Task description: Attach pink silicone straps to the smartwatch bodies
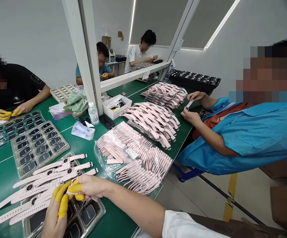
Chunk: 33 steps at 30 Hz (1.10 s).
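In yellow finger cots, my left hand (pixel 55 213) and my right hand (pixel 92 185) meet over the near tray, fingers pinched together. Between them is a pink watch strap (pixel 93 198), mostly hidden by the fingers. Whether a watch case is attached to it I cannot tell. Just left of my hands, several watches with pink straps (pixel 29 187) lie in rows across the clear plastic tray (pixel 103 211). Square dark watch cases (pixel 88 214) sit in the tray's compartments below my hands.
A bag of pink straps (pixel 138 158) lies right of my hands, with piled pink-strapped watches (pixel 153 122) beyond. Another tray of watches (pixel 39 145) lies ahead. A bottle (pixel 93 114), white box (pixel 117 106) and frame post (pixel 89 49) stand behind. Co-workers sit around the green table (pixel 82 148).
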Each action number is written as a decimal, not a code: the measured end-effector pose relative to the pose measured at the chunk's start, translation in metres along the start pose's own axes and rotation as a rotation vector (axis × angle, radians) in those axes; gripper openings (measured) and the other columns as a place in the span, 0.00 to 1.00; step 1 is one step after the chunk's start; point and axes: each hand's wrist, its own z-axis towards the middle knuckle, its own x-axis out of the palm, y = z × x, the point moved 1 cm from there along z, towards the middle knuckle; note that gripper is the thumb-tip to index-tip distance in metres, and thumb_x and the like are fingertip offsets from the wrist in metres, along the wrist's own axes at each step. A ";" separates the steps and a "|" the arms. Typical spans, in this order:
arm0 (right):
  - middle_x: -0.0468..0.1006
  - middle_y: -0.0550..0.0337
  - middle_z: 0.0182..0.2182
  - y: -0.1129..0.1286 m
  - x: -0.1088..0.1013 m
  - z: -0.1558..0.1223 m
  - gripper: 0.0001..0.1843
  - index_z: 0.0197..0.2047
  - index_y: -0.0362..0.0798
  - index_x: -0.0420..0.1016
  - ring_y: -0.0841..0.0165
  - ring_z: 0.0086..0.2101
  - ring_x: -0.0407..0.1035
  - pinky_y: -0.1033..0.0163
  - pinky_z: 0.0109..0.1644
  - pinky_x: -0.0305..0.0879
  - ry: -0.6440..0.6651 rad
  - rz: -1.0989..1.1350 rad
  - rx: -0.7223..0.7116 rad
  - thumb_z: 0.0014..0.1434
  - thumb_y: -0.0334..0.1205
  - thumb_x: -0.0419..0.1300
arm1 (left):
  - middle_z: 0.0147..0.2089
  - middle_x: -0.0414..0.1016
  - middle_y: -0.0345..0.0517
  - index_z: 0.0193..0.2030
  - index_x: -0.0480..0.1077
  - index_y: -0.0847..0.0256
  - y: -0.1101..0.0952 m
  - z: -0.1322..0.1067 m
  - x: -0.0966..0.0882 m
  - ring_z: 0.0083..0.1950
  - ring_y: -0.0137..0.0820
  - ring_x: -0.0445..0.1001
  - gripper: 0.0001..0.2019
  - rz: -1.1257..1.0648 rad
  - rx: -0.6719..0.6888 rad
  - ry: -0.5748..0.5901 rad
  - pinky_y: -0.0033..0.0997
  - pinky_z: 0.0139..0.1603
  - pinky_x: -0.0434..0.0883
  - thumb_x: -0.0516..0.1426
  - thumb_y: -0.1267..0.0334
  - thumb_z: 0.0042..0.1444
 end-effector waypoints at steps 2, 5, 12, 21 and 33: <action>0.63 0.73 0.14 0.001 0.002 -0.001 0.24 0.29 0.47 0.66 0.80 0.13 0.51 0.73 0.17 0.47 0.011 0.030 -0.013 0.62 0.54 0.71 | 0.64 0.75 0.50 0.61 0.73 0.51 0.003 0.000 -0.002 0.67 0.49 0.71 0.19 -0.051 -0.024 -0.010 0.54 0.75 0.62 0.55 0.50 0.68; 0.62 0.73 0.15 0.001 0.003 -0.001 0.25 0.29 0.47 0.65 0.80 0.14 0.50 0.73 0.17 0.48 0.008 0.054 -0.021 0.61 0.56 0.71 | 0.64 0.75 0.51 0.60 0.74 0.52 0.007 0.001 -0.003 0.67 0.50 0.72 0.20 -0.019 -0.030 -0.009 0.55 0.74 0.63 0.57 0.49 0.66; 0.64 0.72 0.18 -0.003 -0.002 0.002 0.27 0.29 0.46 0.67 0.80 0.16 0.54 0.72 0.17 0.49 0.004 -0.121 -0.009 0.61 0.60 0.70 | 0.59 0.78 0.52 0.54 0.78 0.52 0.008 0.000 -0.002 0.63 0.51 0.75 0.21 0.043 -0.038 -0.037 0.55 0.69 0.70 0.58 0.44 0.63; 0.66 0.73 0.18 0.002 0.003 0.000 0.25 0.33 0.46 0.70 0.79 0.16 0.56 0.72 0.18 0.51 -0.068 -0.149 -0.105 0.61 0.61 0.69 | 0.64 0.76 0.51 0.62 0.73 0.52 -0.001 0.003 -0.001 0.63 0.50 0.76 0.34 -0.326 -0.368 -0.081 0.51 0.68 0.73 0.68 0.39 0.52; 0.55 0.75 0.16 -0.008 -0.002 0.006 0.19 0.36 0.48 0.70 0.79 0.14 0.45 0.72 0.18 0.42 0.217 -0.093 0.101 0.73 0.52 0.57 | 0.44 0.81 0.45 0.42 0.76 0.57 -0.034 0.008 -0.003 0.46 0.41 0.80 0.21 -0.479 -0.421 -0.456 0.41 0.47 0.82 0.73 0.50 0.46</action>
